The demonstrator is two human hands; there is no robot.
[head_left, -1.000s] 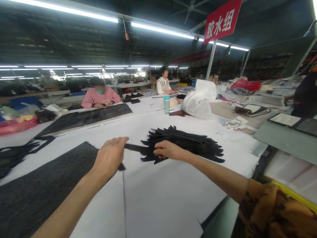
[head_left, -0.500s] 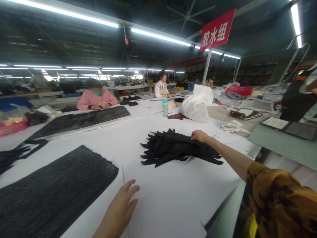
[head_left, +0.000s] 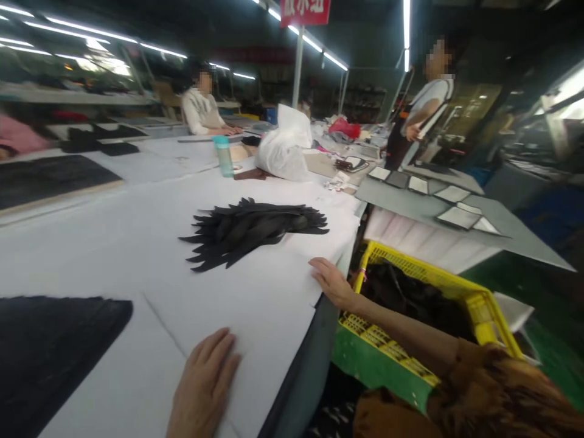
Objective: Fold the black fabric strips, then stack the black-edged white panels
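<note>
A fanned pile of black curved strips lies on the white-covered table. My right hand rests at the table's right edge, below and to the right of the pile; its fingers are stretched out and hold nothing. Nearer to me, my left hand is over the white surface with its fingers extended and nothing in them. Left of it lies a large black stack of material, cut off by the frame's edge.
A yellow basket with dark pieces stands beside the table at the right. Further back are a teal bottle, a white plastic bag and a grey table with flat pieces. One person sits; another stands.
The view has turned right, bringing the yellow basket into sight. My right hand has let go of the black strips and moved to the table edge. My left hand is lower on the table surface.
</note>
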